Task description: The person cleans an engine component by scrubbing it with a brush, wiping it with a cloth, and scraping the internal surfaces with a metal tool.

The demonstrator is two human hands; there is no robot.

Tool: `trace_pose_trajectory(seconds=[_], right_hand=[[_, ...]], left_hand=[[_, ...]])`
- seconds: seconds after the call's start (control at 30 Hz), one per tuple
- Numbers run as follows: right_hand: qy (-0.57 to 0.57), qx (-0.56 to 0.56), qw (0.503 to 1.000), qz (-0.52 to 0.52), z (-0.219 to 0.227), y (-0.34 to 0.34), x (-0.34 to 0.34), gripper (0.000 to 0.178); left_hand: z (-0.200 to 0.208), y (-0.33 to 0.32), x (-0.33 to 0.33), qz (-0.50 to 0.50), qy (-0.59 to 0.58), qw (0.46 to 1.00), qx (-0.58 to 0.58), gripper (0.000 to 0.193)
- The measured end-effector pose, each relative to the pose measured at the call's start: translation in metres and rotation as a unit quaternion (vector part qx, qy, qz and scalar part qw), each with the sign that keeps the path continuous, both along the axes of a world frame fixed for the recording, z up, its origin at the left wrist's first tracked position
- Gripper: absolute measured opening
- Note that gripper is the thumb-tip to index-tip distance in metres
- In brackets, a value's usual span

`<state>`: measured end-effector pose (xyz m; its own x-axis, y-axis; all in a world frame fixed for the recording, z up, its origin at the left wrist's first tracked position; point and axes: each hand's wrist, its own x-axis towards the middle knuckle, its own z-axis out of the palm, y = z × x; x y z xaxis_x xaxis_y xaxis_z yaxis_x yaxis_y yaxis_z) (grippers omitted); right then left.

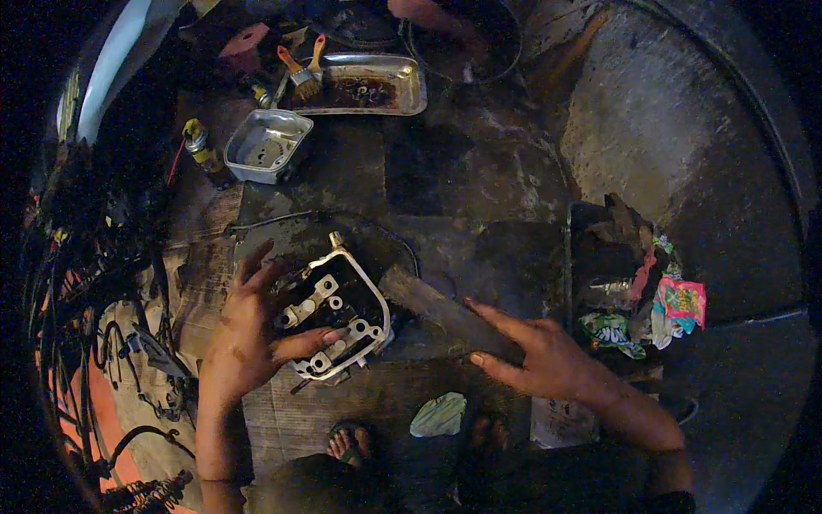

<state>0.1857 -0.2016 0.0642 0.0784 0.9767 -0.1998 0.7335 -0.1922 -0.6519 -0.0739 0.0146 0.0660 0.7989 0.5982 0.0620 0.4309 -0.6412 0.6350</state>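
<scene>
A silver engine cylinder head (383, 321) sits tilted over the dark work surface in front of me, its pale rim and bolt bosses facing up. My left hand (248, 321) grips its left side, thumb laid across the near part and fingers along the far left edge. In my right hand (544, 355) is a flat, grey-brown, wood-like strip (441, 310), held at its near end between thumb and fingers. The strip's far end reaches the cylinder head's right edge; whether they touch I cannot tell.
Further off stand a square metal pan (268, 176) and a long metal tray (411, 86) with dark liquid and paintbrushes (306, 81). A spray can (201, 146) is left of the pan. Cables (86, 317) crowd the left. Crumpled packets (682, 304) lie right. Another person's hand (432, 17) shows at the top.
</scene>
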Motion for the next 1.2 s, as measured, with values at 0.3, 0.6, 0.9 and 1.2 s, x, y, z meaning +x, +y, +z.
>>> trace_pose_trajectory(seconds=[0.3,0.6,0.9,1.2], right_hand=[[0.008,-0.014,1.0,-0.009,0.004,-0.003,0.001,0.067],[-0.012,-0.025,0.999,-0.038,0.01,-0.001,-0.004,0.065],[-0.025,-0.034,0.997,-0.069,-0.002,0.004,-0.004,0.062],[-0.018,-0.056,0.99,-0.125,-0.016,0.009,0.004,0.065]], left_hand=[[-0.002,-0.016,0.003,0.097,0.045,0.974,0.198,0.042],[-0.01,-0.018,-0.011,0.178,-0.069,0.958,0.216,0.032],[-0.029,-0.007,-0.04,0.104,-0.464,0.731,-0.489,0.074],[-0.041,-0.035,-0.033,0.068,-0.072,0.995,0.01,0.103]])
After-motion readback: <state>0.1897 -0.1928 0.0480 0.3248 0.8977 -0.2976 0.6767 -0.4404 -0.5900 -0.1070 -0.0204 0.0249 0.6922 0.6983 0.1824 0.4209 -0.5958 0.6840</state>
